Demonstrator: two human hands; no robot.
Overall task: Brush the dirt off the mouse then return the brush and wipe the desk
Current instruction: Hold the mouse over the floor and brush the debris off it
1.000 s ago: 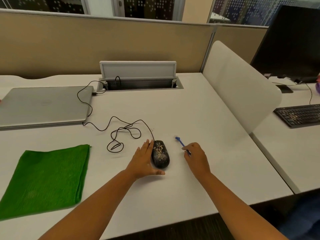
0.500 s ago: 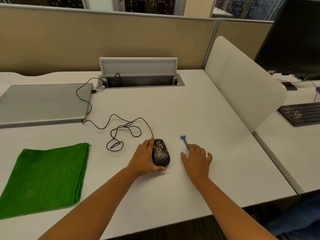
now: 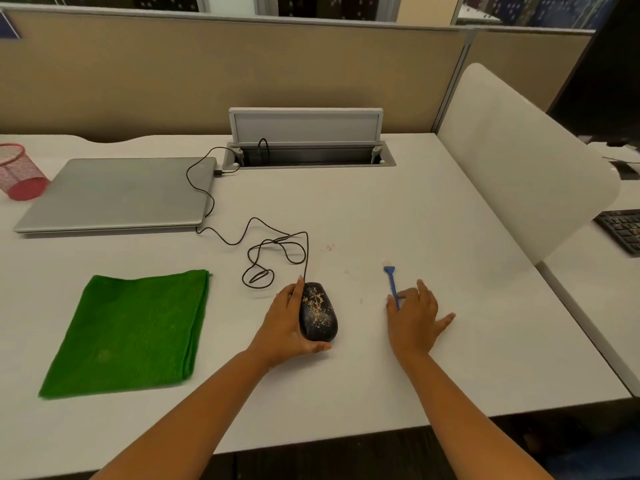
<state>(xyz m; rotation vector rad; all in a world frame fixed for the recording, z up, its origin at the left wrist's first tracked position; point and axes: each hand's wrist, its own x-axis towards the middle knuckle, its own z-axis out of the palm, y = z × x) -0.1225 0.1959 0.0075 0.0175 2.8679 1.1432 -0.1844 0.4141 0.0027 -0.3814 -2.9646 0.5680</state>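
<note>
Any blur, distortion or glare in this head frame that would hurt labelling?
Head view: even, soft lighting, with no glare on the white desk; wide-angle bending curves the beige partition's top rail; the red mesh pen cup and the green folded cloth are smeared at their edges; the black speckled mouse and the small blue brush stay sharp.

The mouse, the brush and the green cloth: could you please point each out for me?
mouse (image 3: 318, 313), head view, on its speckled top.
brush (image 3: 391, 280), head view, on its blue handle.
green cloth (image 3: 131, 332), head view, at its middle.
</note>
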